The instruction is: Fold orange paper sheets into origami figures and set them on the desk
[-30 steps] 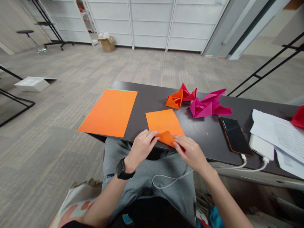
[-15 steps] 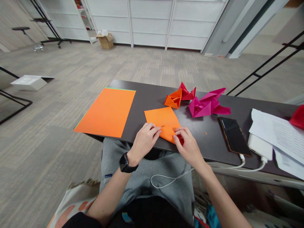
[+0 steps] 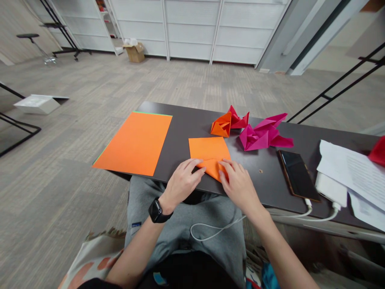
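A partly folded sheet of orange origami paper [image 3: 209, 147] lies near the front edge of the dark table, its lower part turned over into a pointed flap. My left hand [image 3: 184, 181] grips the left side of the fold between thumb and fingers, with a black watch on the wrist. At the right side, my right hand [image 3: 240, 184] has its curled fingertips and thumb on the flap. The fingers of both hands hide parts of the lower edge. Just behind the sheet stand an orange folded paper figure [image 3: 221, 125], a red one [image 3: 238, 119] and a magenta one [image 3: 264, 134].
A stack of large orange sheets [image 3: 136, 142] with a green edge lies on the left. To the right are a phone [image 3: 297, 174], a white power bank [image 3: 331, 188] with cables, printed papers [image 3: 355, 168] and a red object [image 3: 377, 151]. The table [image 3: 183, 120] is narrow.
The orange sheet has turned slightly and shifted a little to the right. My right hand has flattened more over the flap, while my left hand stays at the fold's left side.
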A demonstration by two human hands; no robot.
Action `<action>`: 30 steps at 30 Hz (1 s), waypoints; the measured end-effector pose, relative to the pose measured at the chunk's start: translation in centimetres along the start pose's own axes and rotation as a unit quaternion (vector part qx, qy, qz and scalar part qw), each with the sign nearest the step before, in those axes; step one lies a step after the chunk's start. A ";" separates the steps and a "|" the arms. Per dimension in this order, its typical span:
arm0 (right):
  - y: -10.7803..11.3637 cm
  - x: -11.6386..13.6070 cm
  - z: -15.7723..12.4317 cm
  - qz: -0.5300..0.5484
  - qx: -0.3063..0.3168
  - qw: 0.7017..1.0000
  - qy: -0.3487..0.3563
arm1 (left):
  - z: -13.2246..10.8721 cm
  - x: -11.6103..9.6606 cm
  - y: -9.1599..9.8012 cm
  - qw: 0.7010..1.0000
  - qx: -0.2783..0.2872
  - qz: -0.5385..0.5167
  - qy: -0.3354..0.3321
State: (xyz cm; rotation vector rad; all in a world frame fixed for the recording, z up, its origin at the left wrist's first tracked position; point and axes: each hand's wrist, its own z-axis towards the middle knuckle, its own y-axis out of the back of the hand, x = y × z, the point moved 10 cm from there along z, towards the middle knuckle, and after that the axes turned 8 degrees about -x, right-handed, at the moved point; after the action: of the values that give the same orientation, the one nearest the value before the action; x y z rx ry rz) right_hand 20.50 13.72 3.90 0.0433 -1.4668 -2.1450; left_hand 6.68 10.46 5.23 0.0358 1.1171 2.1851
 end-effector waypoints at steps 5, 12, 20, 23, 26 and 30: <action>0.1 0.0 0.3 -0.009 0.049 0.996 0.067 | -0.2 -1.1 -1.0 0.997 0.057 -0.005 -0.048; -0.1 -0.2 -0.3 0.005 0.063 0.995 0.080 | -0.3 -1.7 -1.6 0.993 0.092 0.019 -0.072; -0.2 -0.2 -0.8 0.022 0.045 0.996 0.079 | -0.3 -1.8 -2.0 0.991 0.109 0.047 -0.063; -0.2 -0.2 -0.8 0.009 0.048 0.996 0.078 | -0.3 -1.8 -2.0 0.990 0.114 0.047 -0.064; -0.1 0.0 -0.7 -0.004 0.048 0.996 0.081 | -0.3 -1.9 -2.2 0.989 0.123 0.049 -0.068; -0.2 0.0 -0.8 -0.019 0.045 0.995 0.085 | -0.4 -1.9 -2.3 0.988 0.125 0.053 -0.073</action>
State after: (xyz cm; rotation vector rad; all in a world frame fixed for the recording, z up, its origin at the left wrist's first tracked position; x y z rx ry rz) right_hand 20.65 13.12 3.39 0.2830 -1.4719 -2.0488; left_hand 9.31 9.99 3.77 0.3657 1.3224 2.0824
